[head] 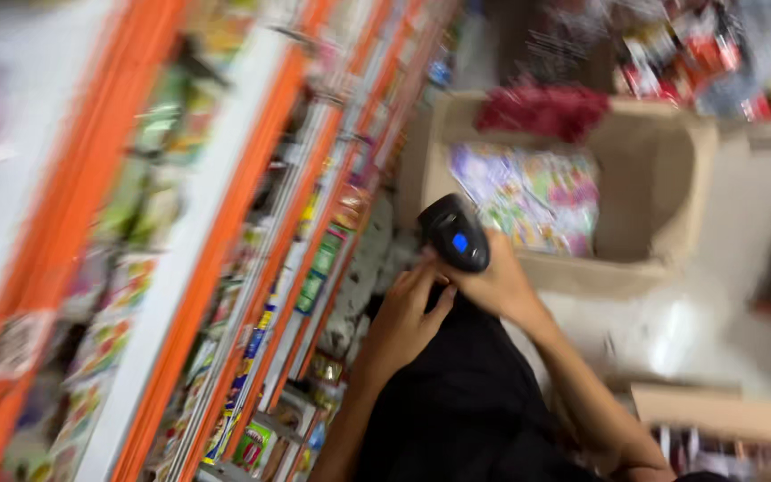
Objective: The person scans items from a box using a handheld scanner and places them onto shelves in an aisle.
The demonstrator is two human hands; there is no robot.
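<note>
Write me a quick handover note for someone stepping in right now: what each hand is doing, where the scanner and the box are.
Right hand: wrapped around a black handheld scanner with a blue button, held over the lap.
Left hand: fingers touching the scanner's grip from below, holding nothing else.
Cardboard box: open on the floor just ahead, with colourful packets inside and a red bundle on its far rim.
Orange shelves of stocked goods run along the left.
The picture is blurred; what has been scanned cannot be told.
</note>
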